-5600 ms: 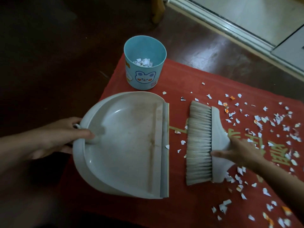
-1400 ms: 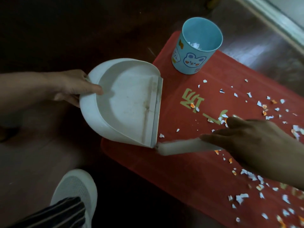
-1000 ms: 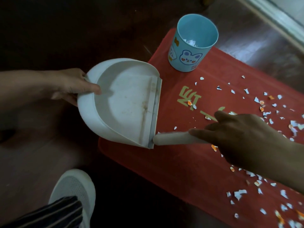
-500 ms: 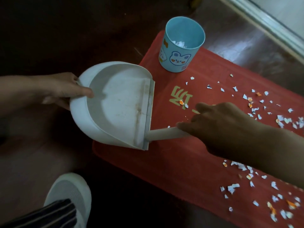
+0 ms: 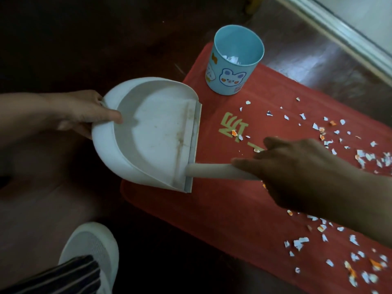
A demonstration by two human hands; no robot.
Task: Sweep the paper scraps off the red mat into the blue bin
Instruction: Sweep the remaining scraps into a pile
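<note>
Dark floor [image 5: 63, 39] all round. I note the red mat [image 5: 222, 209] lying on it. White dustpan [image 5: 157, 134]: lip on the mat's left end, body out over the floor. My left hand [image 5: 84, 111] grips its back rim, thumb inside the pan. My right hand [image 5: 292, 166] is curled over the brush [image 5: 210, 170], whose pale end touches the pan's lip. Blue bin [image 5: 229, 77] stands upright on the mat's far left corner, some scraps inside. Paper scraps [image 5: 360, 155] are scattered over the mat's right part.
</note>
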